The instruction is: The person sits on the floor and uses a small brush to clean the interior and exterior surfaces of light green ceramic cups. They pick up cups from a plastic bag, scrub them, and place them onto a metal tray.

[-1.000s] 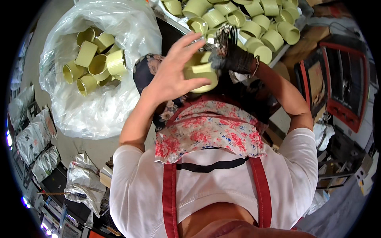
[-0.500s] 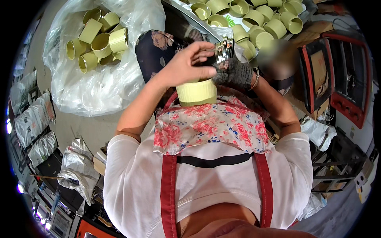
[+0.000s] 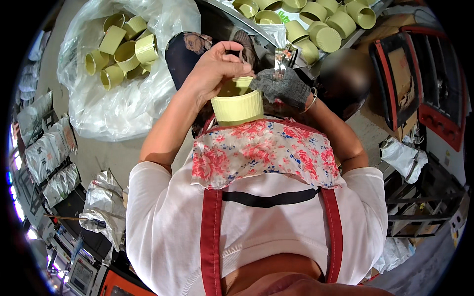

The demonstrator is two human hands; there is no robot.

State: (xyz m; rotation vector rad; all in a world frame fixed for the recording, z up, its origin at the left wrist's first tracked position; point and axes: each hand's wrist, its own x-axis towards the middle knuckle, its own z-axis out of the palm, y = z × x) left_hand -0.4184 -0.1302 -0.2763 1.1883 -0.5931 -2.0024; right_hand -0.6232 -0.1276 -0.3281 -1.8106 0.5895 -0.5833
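Observation:
A pale yellow round pot (image 3: pixel 238 109) with a ribbed side rests in my lap against the flowered apron, its mouth facing up and away. Over its left rim is my bare left hand (image 3: pixel 216 68), fingers curled and pinched on a thin shiny metal piece (image 3: pixel 241 55); its full shape is hidden. My right hand (image 3: pixel 282 88), in a dark grey glove, is closed round a stack of shiny metal pieces (image 3: pixel 283 61) that sticks up from its grip. The gloved fingertips lie at the pot's right rim.
At the left, a large clear plastic bag (image 3: pixel 106 118) holds several yellow pots (image 3: pixel 126 55). More pots (image 3: pixel 340 24) lie on a metal-edged surface at the far right. A red-and-black frame (image 3: pixel 395 79) stands right, with cardboard beside it. Silvery bags (image 3: pixel 104 204) sit at the lower left.
My left hand has drawn back left from the metal stack, and its spread fingers have closed into a pinch. The right hand has lowered slightly to the pot's rim. The pot has shifted slightly left.

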